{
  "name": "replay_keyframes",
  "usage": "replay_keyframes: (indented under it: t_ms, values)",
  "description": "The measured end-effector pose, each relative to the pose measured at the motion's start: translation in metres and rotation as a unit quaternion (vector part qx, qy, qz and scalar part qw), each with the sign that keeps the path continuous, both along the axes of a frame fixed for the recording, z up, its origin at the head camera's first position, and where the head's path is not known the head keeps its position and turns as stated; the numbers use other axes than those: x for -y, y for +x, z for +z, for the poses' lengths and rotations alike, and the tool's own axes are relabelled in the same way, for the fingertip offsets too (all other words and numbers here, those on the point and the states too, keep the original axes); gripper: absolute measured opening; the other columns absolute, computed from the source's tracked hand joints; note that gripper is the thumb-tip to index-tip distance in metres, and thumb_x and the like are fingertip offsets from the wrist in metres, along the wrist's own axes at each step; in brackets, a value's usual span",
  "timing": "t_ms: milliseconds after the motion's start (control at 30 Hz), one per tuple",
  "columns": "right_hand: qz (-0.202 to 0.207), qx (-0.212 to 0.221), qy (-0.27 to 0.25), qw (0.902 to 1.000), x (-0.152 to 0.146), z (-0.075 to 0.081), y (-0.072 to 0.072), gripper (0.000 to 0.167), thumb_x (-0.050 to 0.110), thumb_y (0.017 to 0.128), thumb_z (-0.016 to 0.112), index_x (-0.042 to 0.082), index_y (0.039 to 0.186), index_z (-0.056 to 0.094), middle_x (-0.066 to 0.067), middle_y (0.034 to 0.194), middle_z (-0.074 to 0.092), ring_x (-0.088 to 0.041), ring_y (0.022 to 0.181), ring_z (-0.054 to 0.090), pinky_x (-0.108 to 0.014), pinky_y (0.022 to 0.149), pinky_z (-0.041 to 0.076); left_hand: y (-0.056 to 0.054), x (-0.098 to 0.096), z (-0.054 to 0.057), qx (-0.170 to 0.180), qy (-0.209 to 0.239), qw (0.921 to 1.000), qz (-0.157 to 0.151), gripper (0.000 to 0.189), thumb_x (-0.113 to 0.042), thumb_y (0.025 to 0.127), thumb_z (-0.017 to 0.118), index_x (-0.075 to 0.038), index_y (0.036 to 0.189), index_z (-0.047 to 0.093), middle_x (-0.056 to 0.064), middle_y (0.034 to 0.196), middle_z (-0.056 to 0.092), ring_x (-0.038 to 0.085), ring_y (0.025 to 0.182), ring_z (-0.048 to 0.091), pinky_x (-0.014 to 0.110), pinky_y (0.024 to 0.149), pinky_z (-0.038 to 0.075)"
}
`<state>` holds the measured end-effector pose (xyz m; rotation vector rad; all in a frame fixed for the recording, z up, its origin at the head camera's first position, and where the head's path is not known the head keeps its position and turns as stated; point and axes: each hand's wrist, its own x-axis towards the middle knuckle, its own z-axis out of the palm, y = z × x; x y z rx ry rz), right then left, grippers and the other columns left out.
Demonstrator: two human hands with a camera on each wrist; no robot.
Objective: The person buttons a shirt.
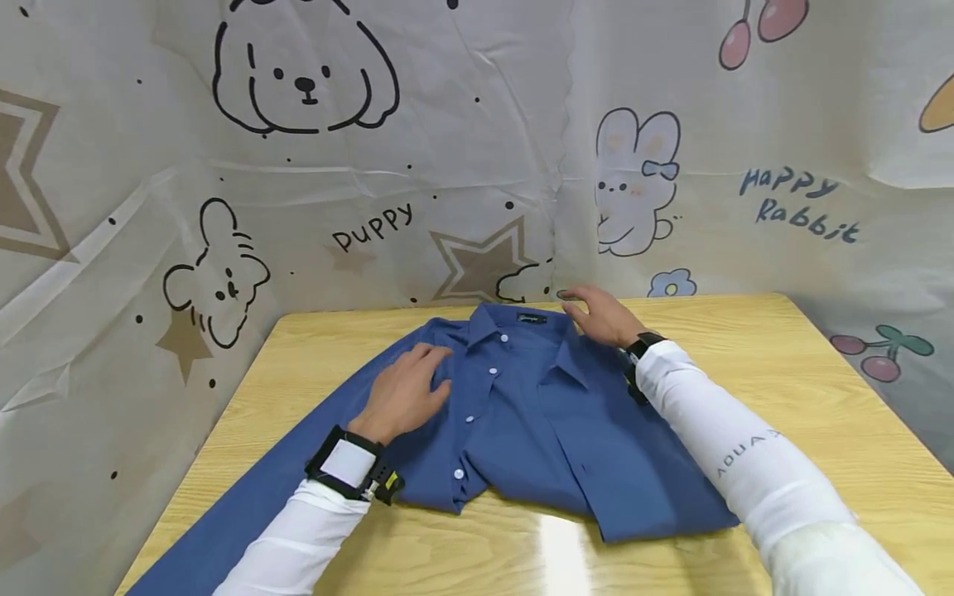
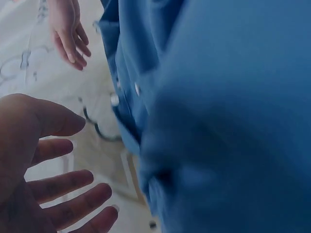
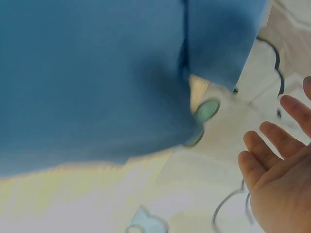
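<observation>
2 hands [image 1: 398, 396] [image 1: 607, 319] near 1 blue shirt [image 1: 522, 422], 4 buttons [image 1: 493, 371] showing.

Left hand [image 2: 43, 191], fingers loosely spread, beside a blue buttoned garment [image 2: 228, 121].
The hand came in from the lower left, thumb uppermost, with a gap between its fingertips and the cloth. The garment filled the right side, blurred and shadowed across its near part, and small white buttons [image 2: 114, 99] showed toward its left edge. At the upper left the right hand [image 2: 69, 30] hung fingers downward, apart from the fabric. Behind stood a pale backdrop [image 2: 48, 83] with dark curved outlines [image 2: 99, 132].
</observation>
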<state>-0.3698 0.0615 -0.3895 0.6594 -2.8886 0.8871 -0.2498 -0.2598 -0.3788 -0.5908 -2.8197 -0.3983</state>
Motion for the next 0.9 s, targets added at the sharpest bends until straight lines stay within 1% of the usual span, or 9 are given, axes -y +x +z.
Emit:
replay_keyframes:
  t_ms: [167,300,367,533,633,700,833,900]
  values:
    - [-0.014,0.0,0.003,0.9999,-0.017,-0.004,0.008,0.041,0.021,0.103,0.043,-0.006,0.134,0.048,-0.026,0.138,0.044,-0.04,0.13,0.036,-0.05,0.105,0.028,-0.012,-0.027,-0.003,0.011,-0.007,0.9997,-0.023,0.039,-0.02,0.089,0.064,-0.014,0.128,0.059,0.009,0.12,0.058,0.03,0.106,0.057,0.047,0.079,0.049]
    - [-0.032,0.011,0.003,0.9994,-0.029,-0.007,0.016,0.043,0.023,0.103,0.042,-0.006,0.134,0.048,-0.026,0.139,0.043,-0.04,0.131,0.035,-0.05,0.106,0.028,-0.021,-0.051,-0.007,0.02,-0.014,0.9988,-0.042,0.039,-0.02,0.089,0.063,-0.014,0.128,0.059,0.009,0.12,0.058,0.029,0.105,0.057,0.047,0.08,0.049]
    - [-0.04,0.016,0.005,0.999,-0.035,-0.008,0.021,0.043,0.023,0.103,0.042,-0.006,0.134,0.048,-0.025,0.139,0.043,-0.04,0.131,0.035,-0.051,0.106,0.028,-0.024,-0.063,-0.008,0.022,-0.016,0.998,-0.057,0.039,-0.019,0.09,0.063,-0.013,0.128,0.059,0.009,0.119,0.058,0.029,0.104,0.058,0.046,0.079,0.049]
    - [-0.056,0.023,0.009,0.9981,-0.05,-0.011,0.031,0.043,0.024,0.104,0.041,-0.005,0.135,0.048,-0.025,0.139,0.042,-0.04,0.132,0.034,-0.051,0.106,0.027,-0.029,-0.086,-0.011,0.024,-0.02,0.9956,-0.089,0.039,-0.018,0.09,0.063,-0.014,0.129,0.058,0.009,0.119,0.058,0.027,0.103,0.058,0.043,0.078,0.049]
    - [-0.06,0.025,0.012,0.9978,-0.057,-0.013,0.035,0.043,0.024,0.104,0.04,-0.005,0.135,0.048,-0.025,0.14,0.042,-0.04,0.132,0.033,-0.051,0.106,0.027,-0.03,-0.095,-0.013,0.025,-0.023,0.9947,-0.098,0.04,-0.02,0.09,0.063,-0.015,0.13,0.058,0.009,0.12,0.058,0.028,0.102,0.058,0.044,0.078,0.049]
    - [-0.059,0.023,0.013,0.9979,-0.061,-0.014,0.038,0.043,0.023,0.104,0.041,-0.006,0.134,0.048,-0.026,0.139,0.042,-0.04,0.132,0.033,-0.051,0.106,0.027,-0.03,-0.1,-0.014,0.021,-0.026,0.9942,-0.102,0.04,-0.02,0.09,0.063,-0.015,0.129,0.058,0.009,0.12,0.058,0.028,0.102,0.057,0.044,0.079,0.049]
    - [-0.058,0.018,0.012,0.9981,-0.067,-0.017,0.045,0.041,0.021,0.103,0.042,-0.007,0.132,0.05,-0.026,0.137,0.044,-0.041,0.131,0.035,-0.051,0.106,0.028,-0.033,-0.111,-0.018,-0.01,-0.031,0.9938,-0.106,0.037,-0.019,0.09,0.062,-0.015,0.127,0.06,0.009,0.119,0.059,0.03,0.105,0.056,0.046,0.084,0.047]
    - [-0.062,0.022,0.012,0.9977,-0.069,-0.019,0.048,0.04,0.021,0.103,0.042,-0.007,0.132,0.05,-0.026,0.137,0.044,-0.041,0.13,0.036,-0.05,0.106,0.028,-0.034,-0.117,-0.019,-0.019,-0.031,0.9937,-0.106,0.037,-0.018,0.09,0.062,-0.015,0.126,0.06,0.01,0.12,0.059,0.03,0.108,0.055,0.046,0.087,0.045]
